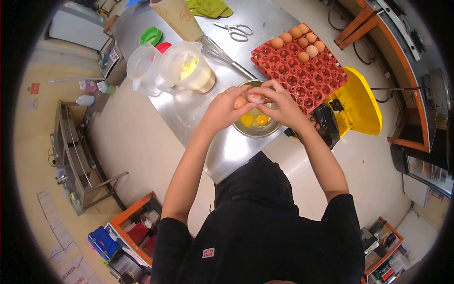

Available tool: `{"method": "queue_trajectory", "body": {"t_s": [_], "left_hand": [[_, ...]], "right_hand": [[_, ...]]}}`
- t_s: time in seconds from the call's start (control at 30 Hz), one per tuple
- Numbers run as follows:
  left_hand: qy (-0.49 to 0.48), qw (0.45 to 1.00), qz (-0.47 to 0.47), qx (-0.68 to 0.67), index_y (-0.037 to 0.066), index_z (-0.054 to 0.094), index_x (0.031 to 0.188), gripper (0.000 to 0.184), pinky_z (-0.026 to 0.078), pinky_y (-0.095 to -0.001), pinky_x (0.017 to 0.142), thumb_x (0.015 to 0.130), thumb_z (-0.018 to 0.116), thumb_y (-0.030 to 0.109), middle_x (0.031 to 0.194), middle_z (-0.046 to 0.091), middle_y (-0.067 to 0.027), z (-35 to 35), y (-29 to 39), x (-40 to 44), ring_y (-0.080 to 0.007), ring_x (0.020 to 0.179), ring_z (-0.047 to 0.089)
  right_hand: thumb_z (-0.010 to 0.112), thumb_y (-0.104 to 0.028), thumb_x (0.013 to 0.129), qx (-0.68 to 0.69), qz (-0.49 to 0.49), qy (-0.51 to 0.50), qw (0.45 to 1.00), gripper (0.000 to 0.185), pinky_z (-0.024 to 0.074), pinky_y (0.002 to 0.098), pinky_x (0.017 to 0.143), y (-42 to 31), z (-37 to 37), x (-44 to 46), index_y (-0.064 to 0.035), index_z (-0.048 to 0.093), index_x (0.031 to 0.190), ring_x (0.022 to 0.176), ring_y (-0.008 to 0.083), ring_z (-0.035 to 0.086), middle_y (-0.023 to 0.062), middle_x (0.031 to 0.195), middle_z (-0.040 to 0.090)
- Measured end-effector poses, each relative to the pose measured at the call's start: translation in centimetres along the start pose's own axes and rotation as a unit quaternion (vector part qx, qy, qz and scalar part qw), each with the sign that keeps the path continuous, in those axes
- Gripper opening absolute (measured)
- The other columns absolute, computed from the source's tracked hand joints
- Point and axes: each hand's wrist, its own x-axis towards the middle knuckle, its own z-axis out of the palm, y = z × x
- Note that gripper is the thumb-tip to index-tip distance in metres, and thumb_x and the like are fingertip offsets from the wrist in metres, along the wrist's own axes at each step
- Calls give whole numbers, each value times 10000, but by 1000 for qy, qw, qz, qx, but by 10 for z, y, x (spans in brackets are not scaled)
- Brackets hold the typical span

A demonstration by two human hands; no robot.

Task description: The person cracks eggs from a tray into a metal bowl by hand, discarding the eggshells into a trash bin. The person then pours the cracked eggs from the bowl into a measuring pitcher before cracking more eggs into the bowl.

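Note:
Over a steel bowl (255, 134) my hands are close together, each closed around part of a cracked egg. In my left hand (221, 110) is a brown eggshell half (240, 102). My right hand (285, 109) grips the other eggshell half (256, 98), whose pale inner side faces up. Beneath them, egg yolks (262, 120) lie in clear egg white in the bowl. A whisk (222, 53) rests on the table behind the bowl, its handle end near the rim. To the right, a red egg tray (302, 71) carries several brown eggs (296, 32) at its far end.
Two clear pitchers (187, 66) stand left on the steel table (175, 111), one with yellow contents. Scissors (235, 31), a green cloth (208, 8) and a tall patterned container (176, 19) are farther back. A yellow bin (364, 104) with a black bag (326, 124) stands right.

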Motion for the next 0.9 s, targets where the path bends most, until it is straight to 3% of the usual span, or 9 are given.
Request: {"method": "queue_trajectory", "body": {"t_s": [0.03, 0.23, 0.33, 0.47, 0.57, 0.67, 0.7, 0.77, 0.9], "left_hand": [[16, 999, 8, -32, 59, 659, 1212, 394, 549, -366, 811, 908, 709, 303, 1030, 697, -109, 5, -6, 1, -277, 958, 700], [70, 917, -241, -309, 49, 605, 1205, 305, 508, -270, 687, 979, 623, 253, 969, 624, -67, 22, -27, -21, -148, 842, 643], [107, 863, -227, -438, 70, 520, 1255, 280, 490, -267, 650, 1004, 503, 195, 1037, 611, -97, 36, -51, -40, -146, 812, 634], [90, 879, -250, -395, 76, 451, 1292, 301, 514, -278, 666, 1004, 409, 155, 1106, 598, -118, 51, -52, -50, -168, 837, 651], [87, 868, -252, -419, 83, 426, 1308, 311, 532, -286, 659, 1005, 394, 146, 1114, 598, -138, 62, -49, -54, -187, 855, 664], [91, 843, -267, -459, 90, 404, 1329, 328, 541, -289, 640, 1006, 369, 134, 1131, 595, -148, 68, -40, -52, -201, 867, 673], [92, 835, -273, -468, 93, 398, 1334, 331, 542, -288, 631, 1007, 361, 131, 1135, 594, -151, 70, -39, -54, -204, 869, 676], [92, 826, -279, -481, 97, 396, 1336, 331, 540, -288, 627, 1010, 355, 132, 1143, 592, -151, 74, -39, -58, -208, 870, 675], [95, 800, -257, -533, 96, 413, 1325, 319, 529, -297, 653, 1016, 352, 146, 1145, 592, -141, 84, -49, -61, -212, 865, 664]], "right_hand": [[710, -13, 856, 41, 19, 17, 999, 444, 539, 350, 943, 6, 5, -3, -95, 633, 1285, 1127, 244, 614, 96, 1176, 549], [702, -67, 909, 194, 121, 86, 970, 348, 562, 325, 939, 32, 19, -33, -54, 620, 1246, 1157, 207, 610, 86, 1235, 536], [701, -60, 909, 151, 156, 149, 965, 369, 561, 318, 934, 34, -19, -80, -58, 609, 1267, 1148, 199, 610, 77, 1229, 536], [731, -67, 870, 24, 227, 178, 957, 384, 540, 318, 912, 35, -86, -164, -54, 638, 1242, 1095, 209, 625, 95, 1201, 586], [753, -108, 851, -111, 343, 118, 925, 384, 525, 355, 899, 32, -115, -199, -44, 657, 1217, 1063, 269, 635, 135, 1142, 635], [759, -134, 845, -224, 287, 155, 918, 383, 515, 387, 895, 56, -124, -195, -52, 672, 1208, 1048, 321, 633, 165, 1093, 659], [745, -140, 862, -213, 256, 204, 920, 331, 510, 390, 895, 57, -123, -172, -68, 693, 1181, 1035, 326, 637, 173, 1084, 664], [724, -160, 883, -228, 243, 203, 921, 296, 516, 388, 883, 45, -124, -110, -69, 700, 1164, 1014, 319, 645, 172, 1103, 666], [685, -164, 900, -227, 61, 196, 952, 276, 535, 412, 854, 51, -99, 24, -91, 688, 1166, 970, 325, 652, 148, 1104, 647]]}}
